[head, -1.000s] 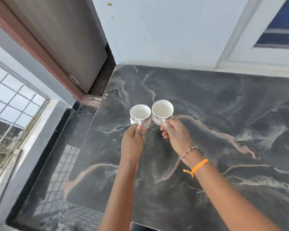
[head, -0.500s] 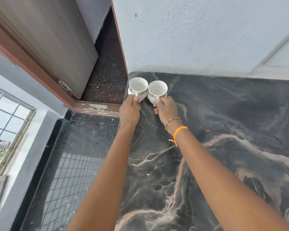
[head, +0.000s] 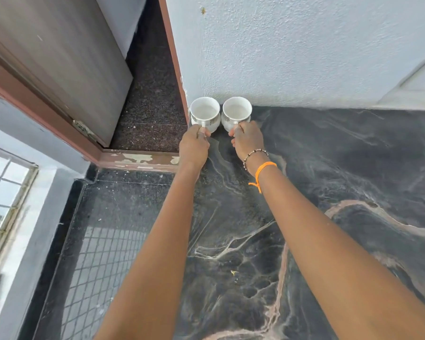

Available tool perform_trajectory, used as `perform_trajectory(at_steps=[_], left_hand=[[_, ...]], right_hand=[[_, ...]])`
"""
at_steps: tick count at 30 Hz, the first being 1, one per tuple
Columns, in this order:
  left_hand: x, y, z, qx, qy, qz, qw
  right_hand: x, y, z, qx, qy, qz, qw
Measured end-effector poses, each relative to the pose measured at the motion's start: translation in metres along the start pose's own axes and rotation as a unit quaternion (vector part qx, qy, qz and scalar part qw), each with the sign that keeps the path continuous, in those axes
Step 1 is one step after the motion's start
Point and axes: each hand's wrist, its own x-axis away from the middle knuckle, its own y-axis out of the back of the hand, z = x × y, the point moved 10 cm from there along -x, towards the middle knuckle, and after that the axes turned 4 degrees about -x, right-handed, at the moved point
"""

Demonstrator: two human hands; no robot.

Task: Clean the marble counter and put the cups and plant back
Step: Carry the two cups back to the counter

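From the head view, a dark marble counter (head: 341, 192) with pale pink and white veins fills the right and lower part of the scene, and it meets a light blue rough wall (head: 292, 50) at the back. On the left of the counter, lower down, there is a dark floor (head: 103, 241) with a grid of reflected light, and a brown door (head: 54, 62) in a reddish frame stands open above it. A window with bars (head: 3, 192) is at the far left edge.

Two white cups sit in the back left corner of the counter, very near the wall, side by side and just apart from each other. Both are upright and look empty inside, and each has a dark pattern band on its belly. The left cup (head: 205, 111) is right at the counter's left edge, beside the reddish frame strip. The right cup (head: 236, 112) is just to its right.

The left hand (head: 194, 148) pinches the handle of the left cup, with the fingers curled around it. The right hand (head: 248, 141) grasps the handle of the right cup in the same way. The right wrist wears a beaded bracelet (head: 254, 154) and an orange thread (head: 261, 171). Both arms reach forward from the lower edge of the scene.
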Motion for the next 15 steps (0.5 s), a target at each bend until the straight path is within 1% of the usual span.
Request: perform_trajectory(at_steps=[3,6,9,12,15], left_hand=[[-0.001,0.000,-0.001,-0.002,-0.010,0.004,1.000],[0.001,0.000,0.002,0.007,-0.004,0.005,1.000],[0.012,0.000,0.007,0.029,0.024,-0.004,0.999],[0.036,0.002,0.010,0.078,0.065,-0.030,0.994],[0.067,-0.002,0.012,0.117,0.088,-0.037,0.988]], right_hand=[[-0.002,-0.002,-0.003,0.007,-0.006,0.008,1.000],[-0.003,-0.002,-0.003,-0.005,0.000,0.006,1.000],[0.001,0.003,-0.006,-0.016,-0.009,-0.003,1.000],[0.016,0.022,-0.012,-0.062,-0.035,-0.035,0.997],[0.040,0.040,-0.017,-0.106,-0.052,-0.033,0.992]])
